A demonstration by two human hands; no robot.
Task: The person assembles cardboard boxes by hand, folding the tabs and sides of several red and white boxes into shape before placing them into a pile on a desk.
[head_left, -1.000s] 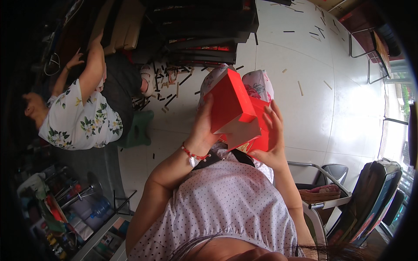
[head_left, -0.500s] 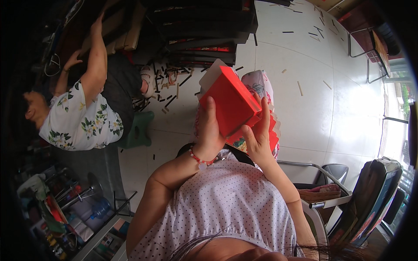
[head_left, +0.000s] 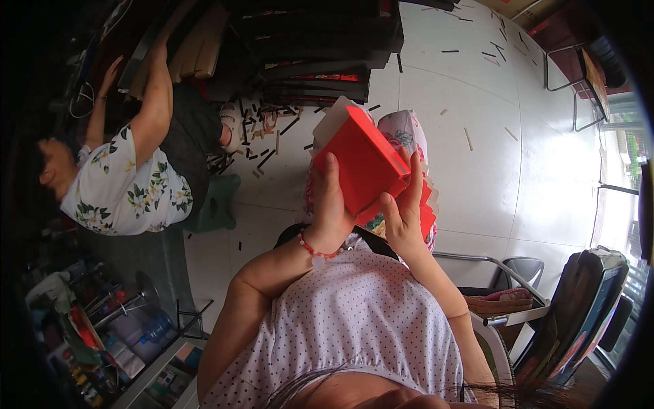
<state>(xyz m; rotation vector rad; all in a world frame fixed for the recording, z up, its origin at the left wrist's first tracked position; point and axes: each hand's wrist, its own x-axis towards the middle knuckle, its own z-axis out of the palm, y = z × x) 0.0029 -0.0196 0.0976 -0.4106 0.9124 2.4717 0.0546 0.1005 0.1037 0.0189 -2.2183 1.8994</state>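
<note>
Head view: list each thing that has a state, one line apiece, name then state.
red box: held up over the lap, tilted, pale flap sticking out at its top end
left hand: closed on the box's near left side
right hand: fingers spread on the box's right side
green stool: upright on the floor
sticks: scattered across the tiles

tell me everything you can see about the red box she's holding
The red box looks like smooth card, bright red outside with a pale inner flap showing at its top left. It is tilted, held up over the lap. The left hand grips its lower left edge; the right hand fingers press its lower right side.
</note>
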